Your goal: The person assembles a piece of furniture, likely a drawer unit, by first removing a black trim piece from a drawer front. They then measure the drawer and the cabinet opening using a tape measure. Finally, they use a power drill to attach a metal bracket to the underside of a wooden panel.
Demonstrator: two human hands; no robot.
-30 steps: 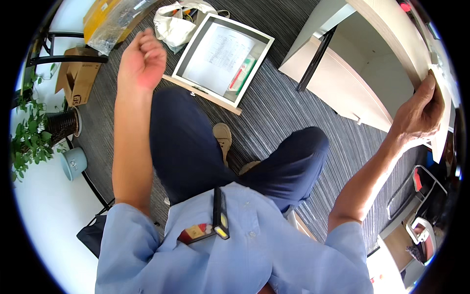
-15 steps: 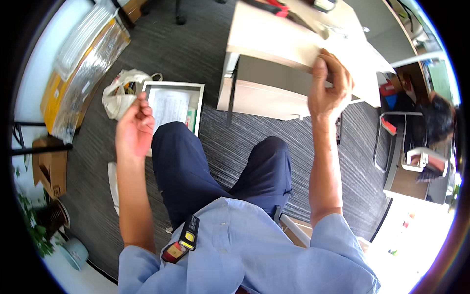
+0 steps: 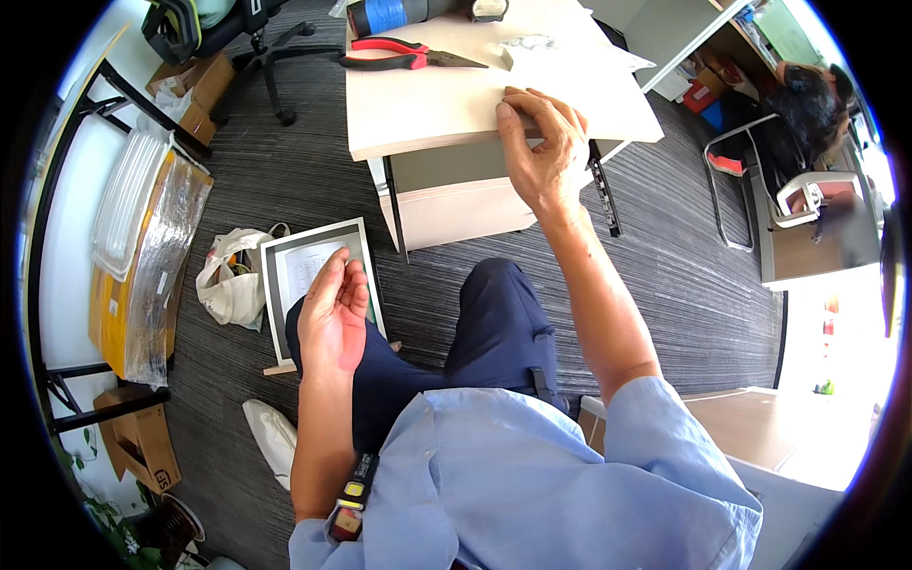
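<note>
My left hand point(image 3: 334, 328) is raised over my left thigh, palm turned up. Its fingers are curled and pressed together; whatever they may hold is hidden or too small to see. Just beyond it, a pale-framed drawer point(image 3: 366, 256) with papers inside lies on the floor. My right hand point(image 3: 549, 152) rests at the front edge of a light wood desk point(image 3: 427, 119), thumb apart from the bent fingers, with nothing visible in its grasp. Farther back on the desktop are red-handled pliers point(image 3: 413, 57), a blue and black power tool point(image 3: 399, 13) and a small clear plastic bag point(image 3: 528, 44).
A black metal drawer slide point(image 3: 604, 190) sticks out under the desk's right side. Left on the floor are a white cloth bag point(image 3: 231, 290), a wrapped yellow carton point(image 3: 152, 275) and an office chair point(image 3: 271, 66). Another person point(image 3: 807, 104) sits at the far right.
My view has swung toward the desk, bringing pliers and power tool fully into sight. My right hand has settled on the desk edge. My left hand has come nearer my body.
</note>
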